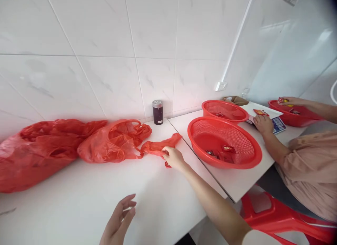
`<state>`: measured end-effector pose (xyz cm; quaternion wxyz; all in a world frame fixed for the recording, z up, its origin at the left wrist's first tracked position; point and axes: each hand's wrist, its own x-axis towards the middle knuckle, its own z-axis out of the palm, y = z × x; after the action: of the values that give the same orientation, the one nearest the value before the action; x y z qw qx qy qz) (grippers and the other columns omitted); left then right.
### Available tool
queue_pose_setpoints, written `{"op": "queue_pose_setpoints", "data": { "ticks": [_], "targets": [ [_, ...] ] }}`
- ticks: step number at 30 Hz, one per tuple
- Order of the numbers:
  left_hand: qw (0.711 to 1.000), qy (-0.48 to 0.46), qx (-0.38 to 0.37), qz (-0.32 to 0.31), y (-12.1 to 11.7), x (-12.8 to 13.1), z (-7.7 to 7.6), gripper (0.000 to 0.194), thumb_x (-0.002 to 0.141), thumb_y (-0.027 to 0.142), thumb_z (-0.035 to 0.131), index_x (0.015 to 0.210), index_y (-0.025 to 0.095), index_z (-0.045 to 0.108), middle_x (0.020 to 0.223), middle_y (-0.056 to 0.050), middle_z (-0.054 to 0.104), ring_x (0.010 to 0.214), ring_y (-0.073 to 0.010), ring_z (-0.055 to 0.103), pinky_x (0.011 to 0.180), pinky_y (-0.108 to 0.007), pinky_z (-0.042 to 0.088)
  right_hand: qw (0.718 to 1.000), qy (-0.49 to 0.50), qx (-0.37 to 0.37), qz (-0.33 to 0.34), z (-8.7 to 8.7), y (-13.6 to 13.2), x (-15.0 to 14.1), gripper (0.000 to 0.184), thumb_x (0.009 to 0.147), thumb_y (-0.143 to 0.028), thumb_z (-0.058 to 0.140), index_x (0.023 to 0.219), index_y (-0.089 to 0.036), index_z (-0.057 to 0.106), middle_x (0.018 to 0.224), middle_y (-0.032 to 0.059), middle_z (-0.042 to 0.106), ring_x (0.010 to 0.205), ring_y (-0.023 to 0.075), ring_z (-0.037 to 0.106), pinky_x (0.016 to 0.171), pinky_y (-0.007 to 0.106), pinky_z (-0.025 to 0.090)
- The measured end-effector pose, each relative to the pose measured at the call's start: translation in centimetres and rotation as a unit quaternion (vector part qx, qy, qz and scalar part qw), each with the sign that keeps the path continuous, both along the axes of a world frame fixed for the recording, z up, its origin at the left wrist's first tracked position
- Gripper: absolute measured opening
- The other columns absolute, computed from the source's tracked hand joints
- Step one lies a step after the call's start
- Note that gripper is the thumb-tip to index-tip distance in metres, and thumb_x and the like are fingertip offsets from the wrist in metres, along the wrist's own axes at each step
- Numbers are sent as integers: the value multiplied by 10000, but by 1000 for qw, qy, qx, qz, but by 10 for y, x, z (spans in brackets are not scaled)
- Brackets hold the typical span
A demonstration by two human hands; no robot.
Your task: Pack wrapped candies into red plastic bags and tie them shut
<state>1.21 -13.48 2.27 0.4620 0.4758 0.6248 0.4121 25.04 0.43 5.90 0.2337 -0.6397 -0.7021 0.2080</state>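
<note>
My right hand (pixel 173 158) pinches a crumpled red plastic bag (pixel 160 146) that lies near the seam between two white tables. Nearer to me, my left hand (pixel 120 217) hovers over the white tabletop (pixel 79 210), fingers apart and slightly curled, holding nothing. A second red plastic bag (pixel 110 143) rests just left of the crumpled one, close to it or touching. Farther left sits a bulky red bag (pixel 42 153); what is inside it is hidden.
A dark lidded tumbler (pixel 158 112) stands by the wall. On the right are a large red basket (pixel 193 146) with several small packets, another red basket (pixel 246 117) behind it, and a cardboard box (pixel 238 100). A co-worker (pixel 310 167) sits there, handling packets beside a red stool (pixel 284 217).
</note>
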Motion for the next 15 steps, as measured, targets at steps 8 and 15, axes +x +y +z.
{"op": "queue_pose_setpoints", "data": {
  "ticks": [8, 15],
  "targets": [
    [986, -34, 75, -146, 21, 50, 29, 664, 836, 438, 611, 1421, 320, 320, 1464, -101, 404, 1294, -273, 438, 1054, -462, 376, 883, 433, -88, 156, 44, -77, -39, 256, 896, -307, 426, 685, -182, 499, 612, -46, 381, 553, 84, 370, 516, 216, 331],
    [977, -109, 111, -147, 27, 45, 43, 225, 880, 394, 565, 1037, 240, 613, 1191, -70, 623, 1156, -250, 554, 996, -401, 430, 822, 524, -177, 134, 42, -80, -38, 299, 885, -440, 509, 846, -165, 621, 664, -20, 494, 554, 85, 418, 494, 214, 344]
  ]
}}
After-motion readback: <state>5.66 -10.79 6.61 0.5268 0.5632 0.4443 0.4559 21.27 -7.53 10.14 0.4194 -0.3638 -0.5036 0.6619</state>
